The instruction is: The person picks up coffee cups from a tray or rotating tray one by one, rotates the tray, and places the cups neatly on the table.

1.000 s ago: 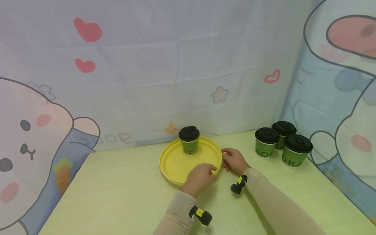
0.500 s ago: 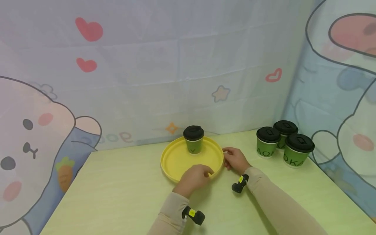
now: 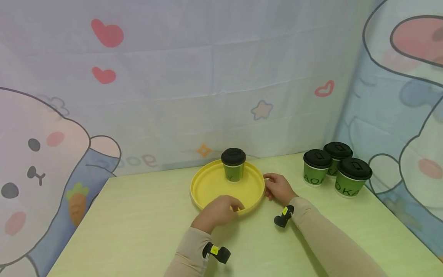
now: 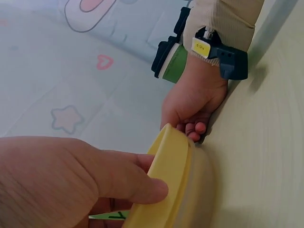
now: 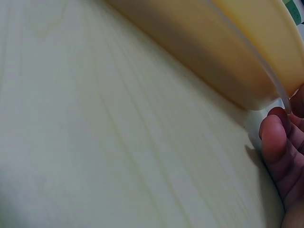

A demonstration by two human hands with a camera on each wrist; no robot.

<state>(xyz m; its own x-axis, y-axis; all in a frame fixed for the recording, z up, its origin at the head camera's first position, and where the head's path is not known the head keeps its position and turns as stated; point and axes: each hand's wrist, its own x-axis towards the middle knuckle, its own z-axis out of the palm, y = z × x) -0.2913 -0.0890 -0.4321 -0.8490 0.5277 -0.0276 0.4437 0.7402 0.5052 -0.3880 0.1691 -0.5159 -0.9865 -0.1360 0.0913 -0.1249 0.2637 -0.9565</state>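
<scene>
A round yellow tray (image 3: 207, 188) with a raised rim rests on the table, and a green paper cup with a black lid (image 3: 233, 172) stands upright at its back. My left hand (image 3: 221, 209) pinches the tray's front rim; in the left wrist view its thumb (image 4: 147, 190) presses the outer side while the fingers go over the inside. At the tray's right edge, my right hand (image 3: 278, 188) holds the rim with curled fingers (image 5: 275, 135). Part of the right hand lies outside the right wrist view.
Several alike lidded green cups stand in a cluster at the back right of the table: a left one (image 3: 316, 169), a rear one (image 3: 337, 152) and a front one (image 3: 352, 179). A printed cloth backdrop (image 3: 173, 127) rises behind the table (image 3: 138, 219).
My left hand has moved left along the front with the rim. The cup has shifted right on the tray's far side as the tray turns. My right hand has barely moved.
</scene>
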